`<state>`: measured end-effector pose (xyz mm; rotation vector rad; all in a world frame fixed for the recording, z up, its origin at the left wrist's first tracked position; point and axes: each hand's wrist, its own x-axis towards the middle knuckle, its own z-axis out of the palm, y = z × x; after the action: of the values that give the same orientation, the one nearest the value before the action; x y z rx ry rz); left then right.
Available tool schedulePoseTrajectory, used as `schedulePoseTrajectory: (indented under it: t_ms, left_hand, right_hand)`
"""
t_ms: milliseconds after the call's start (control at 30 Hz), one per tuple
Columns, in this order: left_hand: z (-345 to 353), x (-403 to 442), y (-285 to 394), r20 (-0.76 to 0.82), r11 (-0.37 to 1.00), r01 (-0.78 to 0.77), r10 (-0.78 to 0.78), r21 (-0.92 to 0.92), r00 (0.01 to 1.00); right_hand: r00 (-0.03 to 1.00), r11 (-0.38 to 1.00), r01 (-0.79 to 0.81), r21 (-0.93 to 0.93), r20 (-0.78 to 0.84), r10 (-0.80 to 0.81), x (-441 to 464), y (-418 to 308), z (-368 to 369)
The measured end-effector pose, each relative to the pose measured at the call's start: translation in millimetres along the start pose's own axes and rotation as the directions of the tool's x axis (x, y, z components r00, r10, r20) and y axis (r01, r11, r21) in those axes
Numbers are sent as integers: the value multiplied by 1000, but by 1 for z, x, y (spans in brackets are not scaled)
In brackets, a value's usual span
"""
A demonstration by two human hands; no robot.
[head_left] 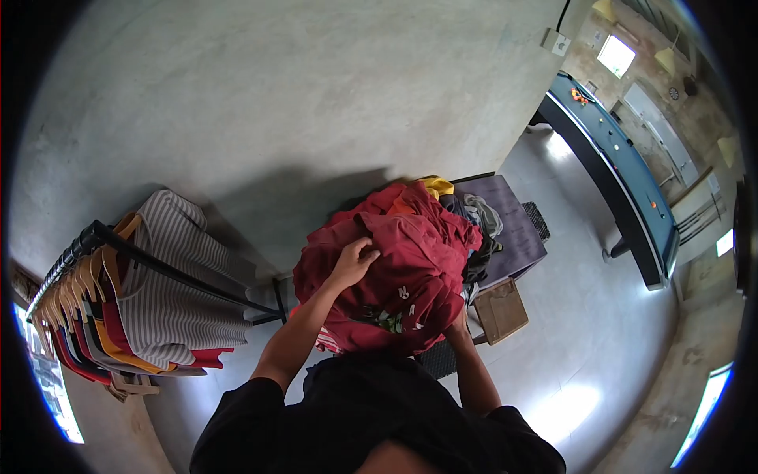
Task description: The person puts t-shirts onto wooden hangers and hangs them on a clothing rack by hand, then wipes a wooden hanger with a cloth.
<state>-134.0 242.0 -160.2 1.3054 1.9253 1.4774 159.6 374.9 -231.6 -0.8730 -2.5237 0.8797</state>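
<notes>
A large heap of dark red clothing (418,261) lies in front of me, with white lettering on its lower part. My left hand (354,262) is over the heap's left side, its fingers curled together at the red fabric; whether they pinch a fold is too small to tell. At the heap's lower right edge is my right hand (458,322), its fingers hidden by the cloth. Yellow cloth (437,186) shows behind the heap, and grey garments (483,215) lie to its right on a dark purple table (517,229).
A black clothes rack (170,272) with striped and coloured shirts on wooden hangers (110,268) stands at left. A brown box (500,310) is beside the table's front edge. The grey wall (284,87) rises behind. A pool table (612,158) stands at far right.
</notes>
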Motion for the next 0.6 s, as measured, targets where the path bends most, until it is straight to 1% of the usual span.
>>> schedulePoseTrajectory:
  t_ms: [33,100,200,233,267,300,333,367,400,467,500,600]
  left_hand:
    - [3,1,-6,-62,993,60,-67,-106,996]
    - [10,11,-11,-162,934,155,-215,-322,963]
    - [9,21,10,-225,972,33,-87,-232,970]
    - [6,24,24,-80,984,26,-41,-178,996]
    - [3,25,38,-7,988,-150,150,-29,989]
    - [-1,27,54,93,938,-331,322,103,942]
    - [-2,30,62,213,836,-507,467,211,858]
    - [-2,38,48,369,808,-506,391,301,843]
    - [-1,37,50,257,876,-437,383,203,887]
    - [3,30,52,44,951,-307,308,-26,950]
    - [5,26,43,56,971,-132,145,-200,988]
    - [12,10,8,219,984,-81,115,-156,969]
  right_hand:
    - [999,999,31,9,-30,-31,-3,2,2]
    - [998,998,63,18,17,-63,-4,3,-2]
    - [997,999,48,17,51,-49,-11,3,0]
    - [999,998,11,62,47,-14,-12,-6,-4]
    - [999,994,-26,107,47,21,-12,-15,-8]
    - [997,987,-62,151,49,55,-13,-21,-11]
    - [998,981,-56,188,21,53,-14,-22,-9]
    - [999,973,-48,224,-11,52,-15,-21,-8]
    - [998,965,-40,259,-45,54,-15,-19,-7]
    - [997,973,-67,222,-29,75,-16,-5,0]
    - [996,975,-79,207,-23,85,-16,-1,4]
    - [999,992,-3,-123,-54,-4,-27,7,14]
